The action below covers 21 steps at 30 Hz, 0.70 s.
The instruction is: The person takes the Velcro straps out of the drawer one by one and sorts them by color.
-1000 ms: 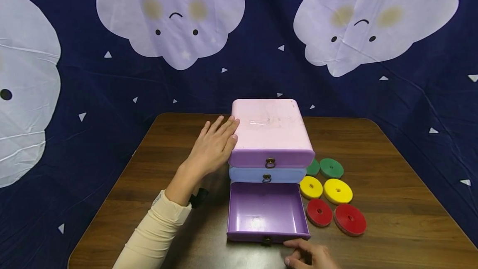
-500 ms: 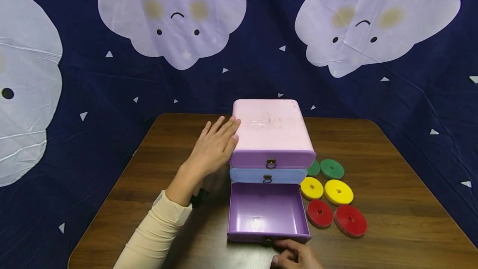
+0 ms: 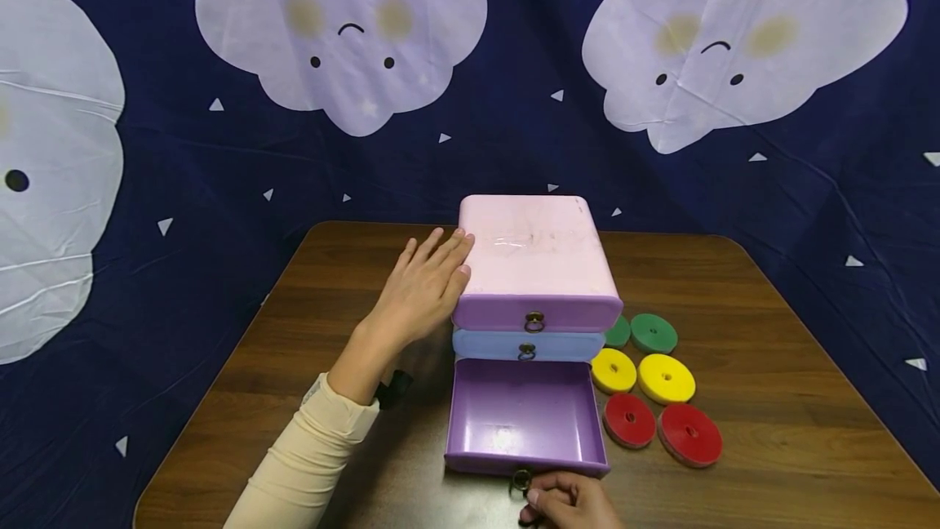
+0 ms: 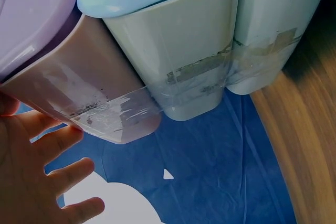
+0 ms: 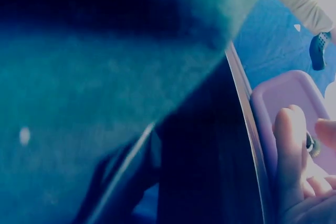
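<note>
A small plastic chest (image 3: 536, 255) with a pink top stands on the table, its purple top drawer (image 3: 558, 313) and blue middle drawer (image 3: 492, 344) pushed in. Its purple bottom drawer (image 3: 499, 415) is pulled out, with nothing inside. My left hand (image 3: 422, 288) lies with spread fingers against the chest's upper left edge; in the left wrist view, its fingers touch the pink casing (image 4: 100, 87). At the bottom drawer's front, my right hand (image 3: 573, 500) has curled fingers, thumb and index finger at the brass ring pull (image 3: 520, 480), which stands tipped outward and seems pinched.
Right of the chest lie flat rolls in pairs: green (image 3: 654, 334), yellow (image 3: 654, 390) and red (image 3: 701, 447), the left green one partly hidden. Clear tape (image 4: 131, 108) joins the casings. A dark blue cloth with clouds (image 3: 514, 145) hangs behind the wooden table (image 3: 771, 398).
My right hand has moved left along the bottom drawer's front to the ring pull, which now tips outward. My left hand has stayed on the chest.
</note>
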{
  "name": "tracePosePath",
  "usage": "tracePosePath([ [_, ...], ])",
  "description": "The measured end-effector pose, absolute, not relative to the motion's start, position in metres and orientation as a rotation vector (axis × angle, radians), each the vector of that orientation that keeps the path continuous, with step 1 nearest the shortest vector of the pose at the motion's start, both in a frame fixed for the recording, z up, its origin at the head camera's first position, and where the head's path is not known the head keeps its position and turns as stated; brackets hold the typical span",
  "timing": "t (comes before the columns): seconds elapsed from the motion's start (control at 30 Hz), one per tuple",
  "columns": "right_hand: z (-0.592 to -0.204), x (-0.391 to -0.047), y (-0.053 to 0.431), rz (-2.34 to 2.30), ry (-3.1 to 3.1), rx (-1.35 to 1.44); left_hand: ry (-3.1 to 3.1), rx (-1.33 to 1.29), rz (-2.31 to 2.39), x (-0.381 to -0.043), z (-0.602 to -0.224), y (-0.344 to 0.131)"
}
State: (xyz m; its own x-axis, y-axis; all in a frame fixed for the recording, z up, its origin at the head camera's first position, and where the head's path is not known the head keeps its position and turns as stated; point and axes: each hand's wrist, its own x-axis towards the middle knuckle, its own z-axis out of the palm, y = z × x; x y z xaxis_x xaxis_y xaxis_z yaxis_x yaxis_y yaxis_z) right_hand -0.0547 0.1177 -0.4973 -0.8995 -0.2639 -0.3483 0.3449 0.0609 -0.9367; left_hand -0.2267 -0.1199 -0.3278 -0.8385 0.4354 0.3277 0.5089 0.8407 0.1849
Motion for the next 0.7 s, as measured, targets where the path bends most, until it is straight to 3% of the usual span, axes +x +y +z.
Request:
tracePosePath([
  [0.7,-0.4914,-0.0607,0.107,-1.93,1.828,0.169,-2.754,-0.722,-0.403,-0.2267,-0.3272,-0.1202],
])
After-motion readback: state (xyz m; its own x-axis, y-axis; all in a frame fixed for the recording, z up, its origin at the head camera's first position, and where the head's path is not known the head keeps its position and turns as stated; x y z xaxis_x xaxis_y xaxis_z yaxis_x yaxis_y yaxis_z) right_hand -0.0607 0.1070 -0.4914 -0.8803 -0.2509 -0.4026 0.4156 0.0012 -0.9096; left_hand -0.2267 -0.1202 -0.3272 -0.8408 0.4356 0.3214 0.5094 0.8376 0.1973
